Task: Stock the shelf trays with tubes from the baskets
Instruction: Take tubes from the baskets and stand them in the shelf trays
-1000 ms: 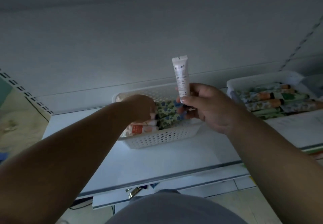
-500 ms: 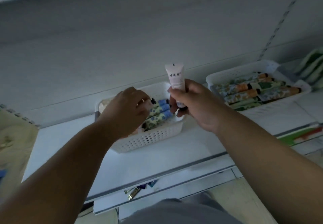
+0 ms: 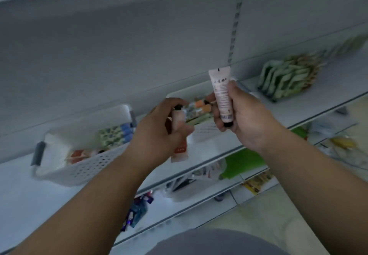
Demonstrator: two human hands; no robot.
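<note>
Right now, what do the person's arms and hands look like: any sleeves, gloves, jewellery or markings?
Both forearms are bare up to the frame's edge, with no sleeve in view. The left hand and right hand wear no gloves, and no rings, watch or wristband show. No markings are visible in this dim, slightly blurred view.

On the shelf a basket of tubes stands left, a tray right of it. Both hands are raised before the tray: left hand grips one tube, right hand another tube upright. Packets, perhaps stacked, lie far right.
</note>
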